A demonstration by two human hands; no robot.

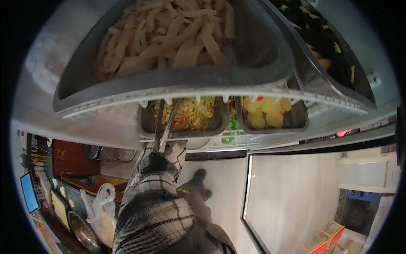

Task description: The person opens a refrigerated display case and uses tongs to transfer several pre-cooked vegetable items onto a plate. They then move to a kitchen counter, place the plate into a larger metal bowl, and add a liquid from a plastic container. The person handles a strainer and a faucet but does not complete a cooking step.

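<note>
My left arm, in a black-and-white plaid sleeve [148, 190], reaches up from the lower edge toward the front of a cooler's lower shelf. My left hand is hidden past the cuff, so its fingers do not show. Metal tongs [165, 129] stick out over the rim of a steel tray [186, 131] of yellow bean sprouts [196, 112]. Their rounded end lies in front of my cuff. Beside that tray stands another steel tray [275, 129] with pale yellow chunks [265, 116] and red bits. My right hand is out of view.
Above, a white wire shelf [220, 92] carries a large tray of pale strips [169, 38] and a tray of dark food [325, 46]. A glass door [249, 186] stands to the right. Lower left are a plastic bag [103, 207] and a metal bowl [80, 228].
</note>
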